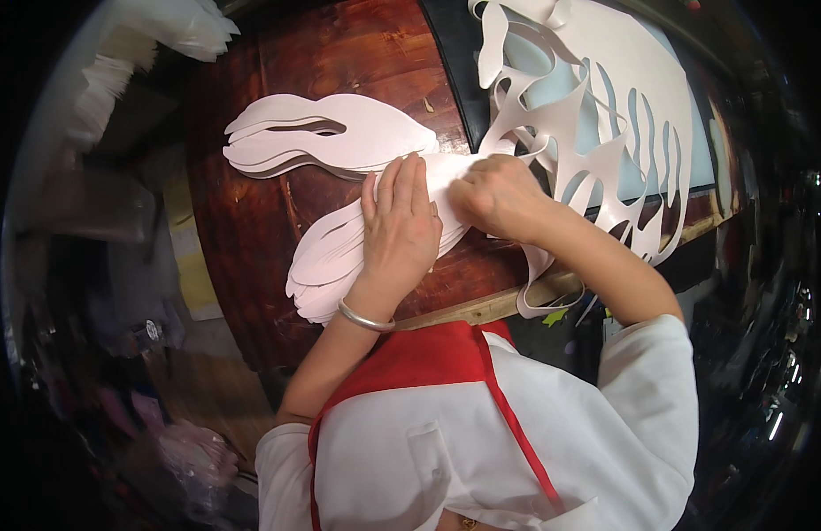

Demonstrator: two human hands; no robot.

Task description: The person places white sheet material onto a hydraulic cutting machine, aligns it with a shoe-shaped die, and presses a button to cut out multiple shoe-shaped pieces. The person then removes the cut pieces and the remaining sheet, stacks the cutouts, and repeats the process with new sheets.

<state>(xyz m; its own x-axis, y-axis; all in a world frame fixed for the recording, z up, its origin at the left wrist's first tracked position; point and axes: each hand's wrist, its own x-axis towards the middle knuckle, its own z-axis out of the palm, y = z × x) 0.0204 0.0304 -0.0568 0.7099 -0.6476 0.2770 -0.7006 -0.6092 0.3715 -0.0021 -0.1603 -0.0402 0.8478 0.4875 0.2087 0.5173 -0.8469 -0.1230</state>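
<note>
A stack of pale pink cut-out sheets (339, 133) with long curved lobes lies on a dark red-brown wooden table (269, 212). My left hand (401, 226) lies flat on the middle of the stack, fingers together, pressing it down; a silver bangle (366, 317) is on that wrist. Just to its right, my right hand (494, 195) is closed on the stack's right end, where it meets a large pale leftover sheet (605, 106) full of cut-out holes. That sheet's loose strips hang over the table's front edge.
A dark mat (450, 71) and a light blue surface lie under the leftover sheet. A heap of white pieces (162, 35) sits at the top left. Beyond the table's light wooden front edge (481, 308) the floor is cluttered and dim.
</note>
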